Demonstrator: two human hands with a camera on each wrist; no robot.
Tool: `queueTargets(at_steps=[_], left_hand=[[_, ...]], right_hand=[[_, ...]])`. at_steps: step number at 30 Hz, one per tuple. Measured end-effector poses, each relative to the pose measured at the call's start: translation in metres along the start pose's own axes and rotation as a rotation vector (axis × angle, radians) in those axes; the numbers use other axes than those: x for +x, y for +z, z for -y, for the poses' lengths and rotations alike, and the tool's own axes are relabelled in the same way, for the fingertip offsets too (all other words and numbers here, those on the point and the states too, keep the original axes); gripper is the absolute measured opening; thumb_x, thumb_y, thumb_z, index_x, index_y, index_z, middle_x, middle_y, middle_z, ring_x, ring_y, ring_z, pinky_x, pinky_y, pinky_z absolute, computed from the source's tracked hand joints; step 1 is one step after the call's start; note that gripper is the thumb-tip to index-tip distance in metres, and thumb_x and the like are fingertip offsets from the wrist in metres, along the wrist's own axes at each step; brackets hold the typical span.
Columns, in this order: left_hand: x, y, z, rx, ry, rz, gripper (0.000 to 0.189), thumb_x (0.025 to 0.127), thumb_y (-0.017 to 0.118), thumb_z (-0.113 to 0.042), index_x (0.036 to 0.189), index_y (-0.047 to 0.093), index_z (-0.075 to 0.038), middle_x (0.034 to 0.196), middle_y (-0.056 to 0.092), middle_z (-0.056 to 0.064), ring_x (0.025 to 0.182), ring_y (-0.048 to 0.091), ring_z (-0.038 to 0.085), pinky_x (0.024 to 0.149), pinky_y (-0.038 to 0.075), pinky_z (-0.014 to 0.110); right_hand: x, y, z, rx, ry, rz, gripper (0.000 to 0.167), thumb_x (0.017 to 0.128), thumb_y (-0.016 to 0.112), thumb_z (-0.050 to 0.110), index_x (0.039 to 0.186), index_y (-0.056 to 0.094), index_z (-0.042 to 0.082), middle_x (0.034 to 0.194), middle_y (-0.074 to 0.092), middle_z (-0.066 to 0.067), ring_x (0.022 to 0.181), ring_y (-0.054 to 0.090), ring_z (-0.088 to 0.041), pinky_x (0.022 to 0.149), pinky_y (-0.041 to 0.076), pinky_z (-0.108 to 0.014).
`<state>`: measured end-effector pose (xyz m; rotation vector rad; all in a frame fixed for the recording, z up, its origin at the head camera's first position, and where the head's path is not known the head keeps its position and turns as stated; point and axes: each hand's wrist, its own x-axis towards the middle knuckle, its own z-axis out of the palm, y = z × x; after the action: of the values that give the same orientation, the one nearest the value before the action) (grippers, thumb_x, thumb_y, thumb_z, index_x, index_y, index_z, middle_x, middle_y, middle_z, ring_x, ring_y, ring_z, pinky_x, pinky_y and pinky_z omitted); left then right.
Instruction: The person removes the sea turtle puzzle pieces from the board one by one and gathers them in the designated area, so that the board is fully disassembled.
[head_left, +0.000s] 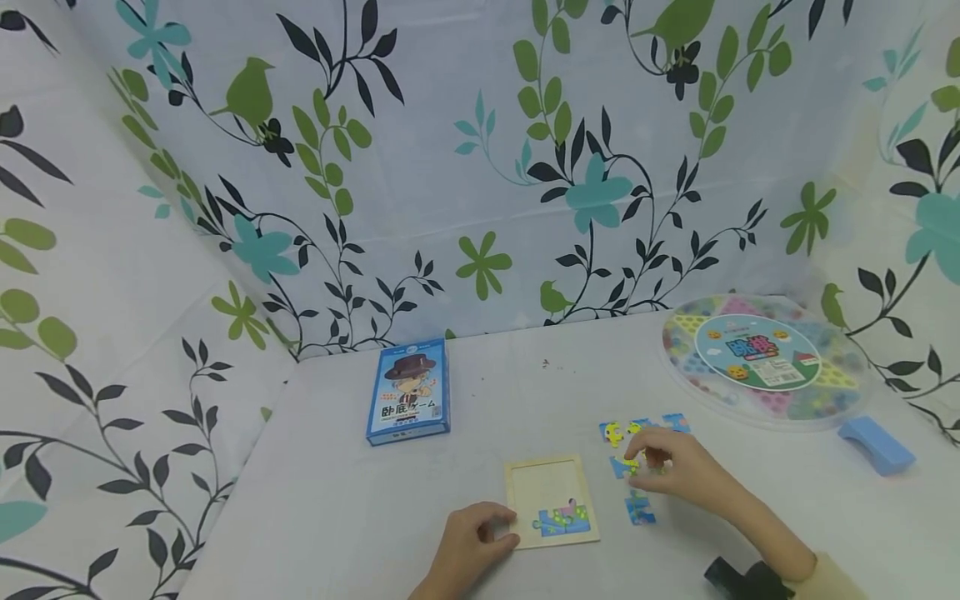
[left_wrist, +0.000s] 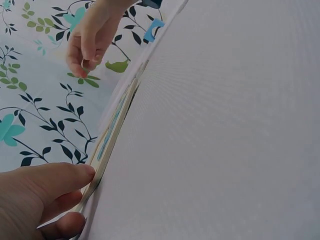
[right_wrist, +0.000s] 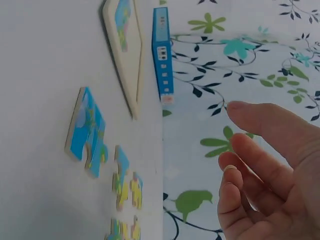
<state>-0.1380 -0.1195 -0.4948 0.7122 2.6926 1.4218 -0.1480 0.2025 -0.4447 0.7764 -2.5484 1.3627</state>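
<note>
A shallow wooden puzzle frame (head_left: 542, 486) lies on the white table, with several joined jigsaw pieces (head_left: 564, 521) in its lower right part. My left hand (head_left: 472, 537) holds the frame by its left edge, with bent fingers and thumb against the rim. Over the loose jigsaw pieces (head_left: 640, 508) right of the frame hovers my right hand (head_left: 678, 471). Its thumb and fingers are curved and apart, and the right wrist view shows nothing between them. Part of the loose pieces is hidden under that hand in the head view.
A blue card box (head_left: 408, 392) with a cartoon figure lies behind and left of the frame. At the back right is a round clear case (head_left: 757, 354) of coloured pieces, with a blue arched block (head_left: 876, 446) before it. Patterned cloth (head_left: 480, 167) hangs behind the table.
</note>
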Motion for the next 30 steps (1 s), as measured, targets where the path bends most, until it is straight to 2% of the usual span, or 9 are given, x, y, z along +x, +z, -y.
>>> queueTargets(at_steps=[5, 10, 13, 17, 23, 30], left_hand=[[0.001, 0.0, 0.0, 0.016, -0.005, 0.001, 0.021, 0.072, 0.074, -0.021, 0.089, 0.068, -0.012, 0.066, 0.052, -0.014, 0.053, 0.042, 0.0, 0.048, 0.039, 0.019], [0.0, 0.001, 0.002, 0.021, 0.009, -0.004, 0.02, 0.072, 0.074, -0.02, 0.089, 0.068, -0.011, 0.064, 0.05, -0.013, 0.053, 0.041, 0.0, 0.047, 0.039, 0.018], [0.0, 0.001, 0.003, 0.022, 0.032, -0.012, 0.019, 0.072, 0.074, -0.018, 0.089, 0.068, -0.011, 0.064, 0.05, -0.013, 0.052, 0.04, -0.001, 0.047, 0.038, 0.018], [0.0, 0.002, 0.004, 0.016, 0.061, -0.023, 0.019, 0.072, 0.074, -0.016, 0.088, 0.068, -0.01, 0.064, 0.051, -0.012, 0.053, 0.041, -0.001, 0.047, 0.039, 0.018], [0.0, 0.003, 0.003, -0.003, 0.04, -0.006, 0.019, 0.073, 0.073, -0.018, 0.089, 0.068, -0.01, 0.068, 0.053, -0.012, 0.054, 0.043, 0.0, 0.049, 0.04, 0.019], [0.0, 0.002, 0.003, -0.002, 0.055, -0.014, 0.018, 0.072, 0.073, -0.015, 0.088, 0.068, -0.01, 0.069, 0.054, -0.011, 0.054, 0.042, -0.001, 0.048, 0.04, 0.019]], right_hand=[[0.013, 0.019, 0.012, 0.107, -0.013, 0.01, 0.024, 0.073, 0.073, 0.01, 0.093, 0.061, 0.005, 0.079, 0.056, -0.004, 0.061, 0.049, -0.01, 0.054, 0.045, -0.024], [0.022, 0.051, 0.015, 0.141, -0.114, 0.081, 0.022, 0.072, 0.073, 0.006, 0.091, 0.061, 0.004, 0.079, 0.059, -0.004, 0.058, 0.049, -0.004, 0.049, 0.044, -0.022], [0.024, 0.067, 0.015, 0.173, -0.133, 0.121, 0.02, 0.073, 0.071, 0.004, 0.09, 0.061, 0.003, 0.077, 0.059, -0.004, 0.058, 0.049, -0.003, 0.048, 0.044, -0.022], [0.023, 0.08, 0.016, 0.165, -0.109, 0.106, 0.016, 0.072, 0.07, 0.001, 0.084, 0.061, 0.004, 0.073, 0.059, 0.0, 0.056, 0.048, -0.002, 0.048, 0.043, -0.021], [0.02, 0.085, 0.015, 0.102, -0.043, 0.093, 0.015, 0.07, 0.07, 0.001, 0.081, 0.062, 0.007, 0.071, 0.057, 0.006, 0.055, 0.045, -0.001, 0.047, 0.042, -0.02], [0.019, 0.087, 0.015, 0.107, 0.054, 0.152, 0.022, 0.067, 0.075, 0.005, 0.081, 0.059, 0.01, 0.069, 0.053, 0.006, 0.058, 0.048, -0.005, 0.051, 0.043, -0.021]])
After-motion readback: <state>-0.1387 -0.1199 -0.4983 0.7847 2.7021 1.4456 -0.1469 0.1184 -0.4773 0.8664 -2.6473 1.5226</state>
